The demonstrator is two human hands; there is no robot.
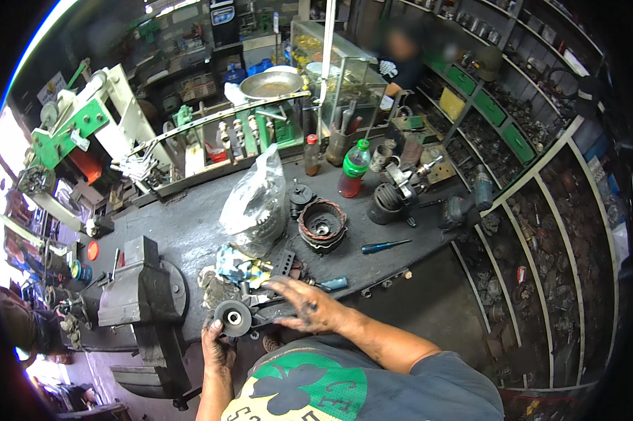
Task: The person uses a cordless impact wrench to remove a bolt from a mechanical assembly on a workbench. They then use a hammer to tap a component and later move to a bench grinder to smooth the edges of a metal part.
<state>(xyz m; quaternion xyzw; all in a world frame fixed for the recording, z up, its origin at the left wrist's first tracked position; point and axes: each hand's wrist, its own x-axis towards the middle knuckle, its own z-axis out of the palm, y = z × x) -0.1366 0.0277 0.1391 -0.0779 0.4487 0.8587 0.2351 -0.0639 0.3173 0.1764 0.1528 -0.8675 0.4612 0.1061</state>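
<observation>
My left hand (pixel 218 346) is closed around the edge of a dark round pulley (pixel 242 324) with a pale metal hub at its centre, held over the bench's near edge. Just right of it is my right hand (pixel 311 306), its fingers stretched out and apart, blackened with grease. A dark bar-like part lies between the two hands, partly covered by the right one. Beyond them are a grey rag (pixel 220 289), a patterned cloth (pixel 236 266) and a dark block with holes (pixel 283 262). A blue-handled tool (pixel 332 283) lies beside the right hand.
A large bench vise (pixel 142 288) stands at left. Farther back on the bench (pixel 183 210) are a clear plastic bag (pixel 254 210), a stator with red-edged windings (pixel 322 223), a blue screwdriver (pixel 386 247), a bottle of red liquid (pixel 353 172) and a cordless drill (pixel 463 207). Another person (pixel 404 59) is behind.
</observation>
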